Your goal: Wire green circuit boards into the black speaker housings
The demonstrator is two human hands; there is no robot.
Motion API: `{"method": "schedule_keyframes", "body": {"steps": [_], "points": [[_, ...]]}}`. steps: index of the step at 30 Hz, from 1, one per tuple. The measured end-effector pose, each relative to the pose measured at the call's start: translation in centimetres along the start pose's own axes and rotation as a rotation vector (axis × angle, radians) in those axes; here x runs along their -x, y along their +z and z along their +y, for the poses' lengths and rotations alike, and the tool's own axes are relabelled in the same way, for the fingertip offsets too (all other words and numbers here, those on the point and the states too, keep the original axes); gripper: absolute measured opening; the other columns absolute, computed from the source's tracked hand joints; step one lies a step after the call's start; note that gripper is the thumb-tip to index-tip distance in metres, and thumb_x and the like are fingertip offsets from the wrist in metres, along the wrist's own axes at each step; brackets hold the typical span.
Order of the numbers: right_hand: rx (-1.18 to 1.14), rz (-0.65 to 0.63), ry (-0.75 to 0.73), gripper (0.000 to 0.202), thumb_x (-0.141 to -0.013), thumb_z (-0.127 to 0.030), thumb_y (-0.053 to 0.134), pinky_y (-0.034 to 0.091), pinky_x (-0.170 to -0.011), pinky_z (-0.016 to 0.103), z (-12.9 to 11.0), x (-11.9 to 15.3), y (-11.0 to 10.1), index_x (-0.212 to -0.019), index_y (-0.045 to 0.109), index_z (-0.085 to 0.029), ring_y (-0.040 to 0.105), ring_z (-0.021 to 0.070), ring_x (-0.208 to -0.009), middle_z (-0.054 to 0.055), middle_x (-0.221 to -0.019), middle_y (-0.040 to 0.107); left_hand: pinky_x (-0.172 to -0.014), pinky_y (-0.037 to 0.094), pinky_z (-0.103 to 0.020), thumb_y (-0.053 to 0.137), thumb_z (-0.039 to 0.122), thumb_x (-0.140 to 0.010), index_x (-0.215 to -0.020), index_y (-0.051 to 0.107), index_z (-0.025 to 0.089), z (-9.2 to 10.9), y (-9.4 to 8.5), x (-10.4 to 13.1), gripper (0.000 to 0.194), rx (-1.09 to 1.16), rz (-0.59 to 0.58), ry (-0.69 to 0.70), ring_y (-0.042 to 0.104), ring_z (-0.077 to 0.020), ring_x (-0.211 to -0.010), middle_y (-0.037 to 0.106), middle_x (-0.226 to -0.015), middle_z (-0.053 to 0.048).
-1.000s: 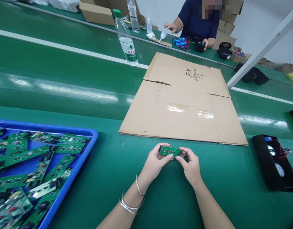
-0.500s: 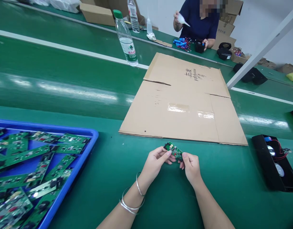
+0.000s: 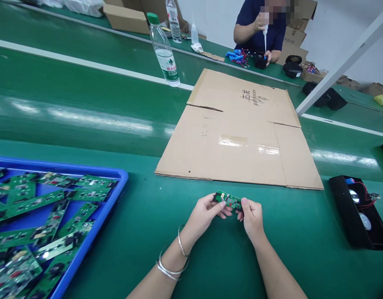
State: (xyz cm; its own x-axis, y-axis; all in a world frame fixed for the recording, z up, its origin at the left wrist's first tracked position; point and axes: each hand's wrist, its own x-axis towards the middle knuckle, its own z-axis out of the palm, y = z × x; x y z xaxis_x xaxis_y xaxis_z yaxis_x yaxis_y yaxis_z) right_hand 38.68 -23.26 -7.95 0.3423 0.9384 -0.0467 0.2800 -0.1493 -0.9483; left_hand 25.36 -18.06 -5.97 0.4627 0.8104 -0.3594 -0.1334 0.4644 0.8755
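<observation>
Between my two hands is a small green circuit board (image 3: 229, 200), held above the green tabletop just in front of the cardboard. My left hand (image 3: 208, 211) pinches its left end, the thumb on top and the fingers underneath. At the right end, my right hand (image 3: 251, 216) grips the board between thumb and fingers. White, black and red parts show on its upper face. To the left, a blue tray (image 3: 123, 177) holds several similar circuit boards (image 3: 29, 203) in a loose heap.
A flattened cardboard sheet (image 3: 241, 133) lies ahead. A black case (image 3: 359, 216) with wires and round silver parts sits at right. A water bottle (image 3: 165, 54) stands beyond. Across the bench, a person (image 3: 246, 31) holds a white squeeze bottle (image 3: 265, 35) over a black part. A white post (image 3: 344, 62) slants at right.
The circuit board has turned to lie more level, its right end slightly raised in view, still in both hands. The person opposite has brought the squeeze bottle down to the black part.
</observation>
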Motion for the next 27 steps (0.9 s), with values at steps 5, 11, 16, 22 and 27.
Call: {"method": "schedule_keyframes", "body": {"steps": [5,11,16,22,27], "points": [[0.023,-0.015,-0.018,0.051,-0.084,-0.049,0.037,0.032,-0.038,0.021,0.09,0.01,-0.05,-0.043,0.043,-0.019,0.043,0.0092,-0.035,-0.002,-0.037,0.045,-0.051,0.050,-0.025,0.063,0.030,-0.065,-0.070,0.058,0.015,-0.24,0.06,-0.08,0.017,-0.013,0.017,0.012,0.063,-0.0160,-0.054,0.067,-0.057,-0.002],[0.062,-0.071,-0.066,0.047,-0.082,-0.044,0.041,0.033,-0.043,0.022,-0.13,0.01,-0.09,-0.042,0.045,-0.019,0.044,0.0095,-0.039,-0.002,-0.039,0.047,-0.053,0.051,-0.025,0.062,0.031,-0.064,-0.069,0.056,0.016,-0.44,0.09,-0.15,0.016,-0.040,0.077,0.051,0.060,-0.0138,-0.052,0.064,-0.056,0.001],[0.080,-0.087,-0.084,0.045,-0.082,-0.042,0.042,0.033,-0.044,0.022,-0.10,0.02,-0.08,-0.043,0.045,-0.019,0.044,0.0096,-0.040,-0.002,-0.040,0.047,-0.054,0.051,-0.024,0.062,0.029,-0.062,-0.064,0.056,0.016,-0.14,0.21,-0.09,0.014,-0.078,0.128,0.069,0.059,-0.0130,-0.053,0.062,-0.057,0.003],[0.074,-0.084,-0.060,0.046,-0.083,-0.042,0.040,0.032,-0.042,0.021,0.17,-0.09,-0.15,-0.043,0.045,-0.019,0.044,0.0092,-0.038,-0.002,-0.039,0.047,-0.053,0.051,-0.024,0.061,0.027,-0.061,-0.061,0.057,0.016,0.00,0.33,-0.04,0.011,-0.121,0.149,0.087,0.060,-0.0140,-0.054,0.061,-0.054,0.003],[0.065,-0.092,-0.057,0.047,-0.083,-0.042,0.040,0.033,-0.042,0.021,0.14,-0.18,-0.13,-0.043,0.045,-0.018,0.043,0.0091,-0.038,-0.002,-0.039,0.047,-0.055,0.051,-0.023,0.059,0.026,-0.062,-0.060,0.057,0.016,-0.12,0.31,0.01,0.010,-0.145,0.152,0.113,0.061,-0.0140,-0.055,0.062,-0.056,0.002]]}}
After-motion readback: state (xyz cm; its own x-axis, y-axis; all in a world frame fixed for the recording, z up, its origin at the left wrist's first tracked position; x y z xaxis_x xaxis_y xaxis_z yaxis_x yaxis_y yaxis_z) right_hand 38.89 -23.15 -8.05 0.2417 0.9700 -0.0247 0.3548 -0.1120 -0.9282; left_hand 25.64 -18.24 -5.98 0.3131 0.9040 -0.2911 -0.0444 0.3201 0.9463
